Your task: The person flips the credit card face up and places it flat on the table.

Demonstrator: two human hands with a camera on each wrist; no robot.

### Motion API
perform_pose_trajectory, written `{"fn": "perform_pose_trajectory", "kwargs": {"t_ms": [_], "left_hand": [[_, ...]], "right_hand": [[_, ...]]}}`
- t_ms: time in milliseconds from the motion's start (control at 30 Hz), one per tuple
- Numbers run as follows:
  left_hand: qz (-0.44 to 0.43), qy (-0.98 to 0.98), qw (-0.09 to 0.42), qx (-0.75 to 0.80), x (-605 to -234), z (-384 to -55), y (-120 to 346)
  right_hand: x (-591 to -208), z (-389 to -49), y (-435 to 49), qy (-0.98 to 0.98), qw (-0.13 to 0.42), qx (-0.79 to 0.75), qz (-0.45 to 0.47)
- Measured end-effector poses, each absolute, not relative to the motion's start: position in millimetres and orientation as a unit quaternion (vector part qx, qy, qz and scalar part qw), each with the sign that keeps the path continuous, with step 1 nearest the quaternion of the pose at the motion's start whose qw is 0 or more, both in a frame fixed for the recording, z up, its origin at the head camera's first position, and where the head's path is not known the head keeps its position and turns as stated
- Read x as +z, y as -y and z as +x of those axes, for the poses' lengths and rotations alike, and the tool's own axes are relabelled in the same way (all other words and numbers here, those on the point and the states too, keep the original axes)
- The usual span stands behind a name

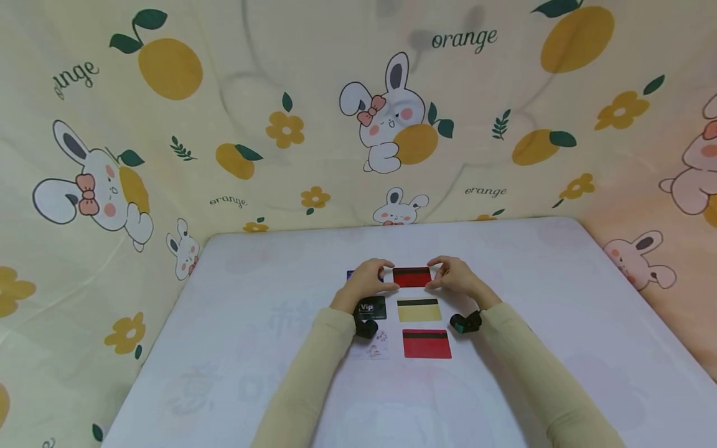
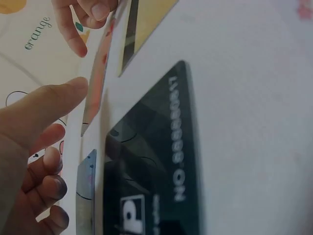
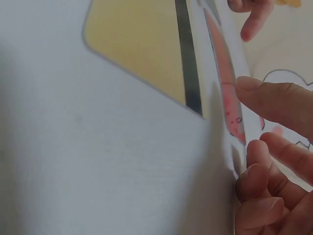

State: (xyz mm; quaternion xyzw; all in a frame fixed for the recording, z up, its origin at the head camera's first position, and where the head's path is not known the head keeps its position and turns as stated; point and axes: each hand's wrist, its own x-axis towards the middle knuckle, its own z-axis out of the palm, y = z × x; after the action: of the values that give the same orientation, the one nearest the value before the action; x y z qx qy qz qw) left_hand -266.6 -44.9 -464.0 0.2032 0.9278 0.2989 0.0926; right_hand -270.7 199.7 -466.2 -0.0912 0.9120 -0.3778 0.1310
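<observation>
A red card (image 1: pixel 411 277) with a dark stripe lies between the two hands at the back of a group of cards. My left hand (image 1: pixel 366 278) is at its left end, thumb and index finger spread near the corners. At the right end, my right hand (image 1: pixel 455 275) has its thumb and index finger in a similar spread. The wrist views do not settle whether the fingertips touch the card. Partly behind the left hand is a blue card (image 2: pixel 86 188). A black VIP card (image 1: pixel 374 307) lies by the left wrist, and a gold striped card (image 1: pixel 419 310) is in front of the red one.
Nearest the front lies another red striped card (image 1: pixel 427 345). Left of it is a pale patterned card (image 1: pixel 376 346), partly covered by the left forearm. All rest on a white tabletop (image 1: pixel 224 348). A printed orange-and-rabbit cloth (image 1: pixel 313 74) rises behind and at the sides.
</observation>
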Motion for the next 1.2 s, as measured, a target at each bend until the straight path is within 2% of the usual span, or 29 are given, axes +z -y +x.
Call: {"fn": "perform_pose_trajectory", "kwargs": {"t_ms": [233,767,1033,1200], "left_hand": [[0.196,-0.933,0.097,0.284,-470.5,-273.4,39.8],[0.166,-0.941,0.119,0.269,-472.7,-271.2,35.6],[0.182,-0.943,0.101,0.258,-471.1,-268.4,33.5],[0.193,-0.946,0.071,0.25,-471.9,-267.6,33.7]], "right_hand": [[-470.8,-275.8,-201.4,-0.9,0.157,-0.399,-0.072],[-473.8,-279.5,-201.3,-0.908,0.177,-0.376,-0.044],[-473.9,-285.6,-208.0,-0.914,0.162,-0.357,-0.108],[-470.3,-286.6,-211.0,-0.913,0.139,-0.36,-0.13]]}}
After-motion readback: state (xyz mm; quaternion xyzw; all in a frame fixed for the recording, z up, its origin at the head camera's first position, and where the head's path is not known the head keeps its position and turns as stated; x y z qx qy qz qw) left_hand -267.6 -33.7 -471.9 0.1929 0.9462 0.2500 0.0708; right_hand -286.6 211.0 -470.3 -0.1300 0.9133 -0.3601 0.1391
